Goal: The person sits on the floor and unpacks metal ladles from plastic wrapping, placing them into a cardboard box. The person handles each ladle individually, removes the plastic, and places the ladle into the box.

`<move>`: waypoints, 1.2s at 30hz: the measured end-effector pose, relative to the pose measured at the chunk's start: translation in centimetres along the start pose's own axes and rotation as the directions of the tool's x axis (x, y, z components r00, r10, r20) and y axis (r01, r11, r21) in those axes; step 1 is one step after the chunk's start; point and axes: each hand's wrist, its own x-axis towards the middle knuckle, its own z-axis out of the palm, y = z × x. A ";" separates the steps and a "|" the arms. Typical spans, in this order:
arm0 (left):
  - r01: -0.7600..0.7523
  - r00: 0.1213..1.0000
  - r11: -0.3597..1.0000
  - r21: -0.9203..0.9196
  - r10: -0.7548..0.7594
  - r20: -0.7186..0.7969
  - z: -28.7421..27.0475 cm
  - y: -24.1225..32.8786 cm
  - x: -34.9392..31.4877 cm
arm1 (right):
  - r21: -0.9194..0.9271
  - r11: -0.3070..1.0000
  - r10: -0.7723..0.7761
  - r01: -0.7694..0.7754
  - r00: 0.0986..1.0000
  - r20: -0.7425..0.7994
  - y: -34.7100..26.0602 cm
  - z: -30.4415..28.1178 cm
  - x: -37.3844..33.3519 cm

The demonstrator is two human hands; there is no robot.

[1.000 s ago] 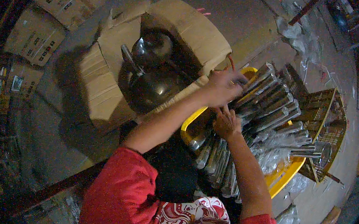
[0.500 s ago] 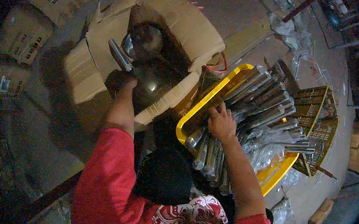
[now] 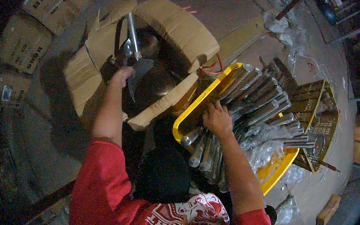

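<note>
My left hand [image 3: 123, 76] is closed on the broad head of a metal spatula [image 3: 141, 75], above an open cardboard box [image 3: 174, 22]. The spatula's shiny tubular handle points up and away. Dark, rounded metal pieces [image 3: 156, 83] lie inside the box; their kind is hard to make out. My right hand [image 3: 218, 120] reaches into a yellow crate [image 3: 203, 98], its fingers bent down beside several metal utensils with tubular handles [image 3: 256, 92]. Its fingertips are partly hidden, so whether they grip anything does not show. Clear plastic wrap [image 3: 261, 149] covers some of the utensils.
Closed cardboard cartons [image 3: 25, 43] stand at the far left. Right of the crate is a yellowish wire basket [image 3: 319, 123]. Crumpled plastic [image 3: 281, 28] lies on the floor beyond, and a brown block [image 3: 328, 210] lies at the lower right.
The spatula in my left hand has swung: its handle now points more steeply away and its broad head shows. My right hand has shifted slightly left within the crate.
</note>
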 end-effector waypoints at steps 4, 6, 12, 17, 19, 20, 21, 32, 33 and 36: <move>-0.205 0.960 0.978 -0.024 0.206 0.191 2.1 1.2 -2.5 | -0.005 1.000 -0.007 0.007 0.997 -0.075 -0.1 0.2 -0.5; -0.426 0.894 0.872 0.243 0.365 0.259 3.6 1.9 -3.4 | -0.006 1.000 -0.022 0.022 0.997 -0.074 0.0 0.1 -0.6; -0.447 0.894 0.618 0.647 0.340 0.292 9.1 3.5 -5.7 | -0.012 1.000 -0.011 0.011 0.999 -0.043 0.4 0.3 -0.6; -0.634 0.742 0.370 0.679 0.539 0.399 13.1 1.8 -6.8 | 0.014 1.000 -0.023 0.023 0.999 -0.026 0.9 0.7 -0.8; -0.686 0.684 0.262 0.679 0.552 0.477 13.4 1.5 -7.4 | 0.030 0.999 -0.032 0.033 0.999 -0.032 1.1 0.9 -0.7; -0.655 0.715 0.251 0.713 0.510 0.478 13.4 1.7 -7.8 | 0.039 0.999 -0.037 0.038 0.999 -0.027 1.1 0.9 -0.6; -0.675 0.687 0.198 0.711 0.519 0.508 13.1 2.1 -8.3 | 0.045 0.998 -0.033 0.032 0.999 0.005 1.2 0.9 -0.5; -0.826 0.493 0.391 0.406 0.850 0.186 4.6 7.6 -25.0 | 0.092 0.995 -0.049 0.049 0.999 -0.005 2.5 1.6 -0.6; -0.813 0.473 0.387 0.435 0.875 0.106 4.1 8.2 -26.8 | 0.086 0.995 -0.053 0.052 0.999 0.007 2.6 1.8 -0.5; -0.850 0.283 0.187 0.493 0.951 0.126 2.0 9.7 -32.2 | 0.092 0.993 -0.079 0.079 0.997 -0.010 2.9 2.2 -0.3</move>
